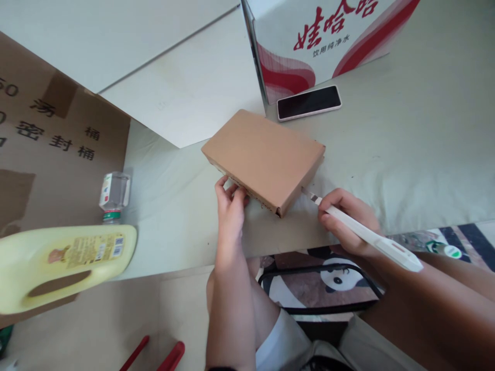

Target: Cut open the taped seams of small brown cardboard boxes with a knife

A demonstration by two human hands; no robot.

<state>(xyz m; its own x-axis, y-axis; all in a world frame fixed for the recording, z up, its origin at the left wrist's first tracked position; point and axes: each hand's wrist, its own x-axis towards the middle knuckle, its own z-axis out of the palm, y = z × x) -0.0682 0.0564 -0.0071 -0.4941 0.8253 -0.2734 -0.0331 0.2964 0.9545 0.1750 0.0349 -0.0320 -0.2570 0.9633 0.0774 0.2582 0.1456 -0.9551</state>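
A flat brown cardboard box [265,157] lies at an angle on the pale green cloth. Curled against its near left side is my left hand [231,206], gripping the lower edge; some fingertips are hidden by the box. My right hand [346,219] is closed around a white utility knife [371,237]. The knife's blade points left and its tip meets the box's right end face, near the lower corner. Whether the tip is inside the cardboard I cannot tell.
A phone [309,103] lies behind the box, by a red-and-white carton [317,46]. White panels [185,77] stand at the back left. On the left are a large brown carton [58,123], a small clear bottle [115,193] and a yellow jug [77,257]. The cloth-covered surface's front edge borders my lap.
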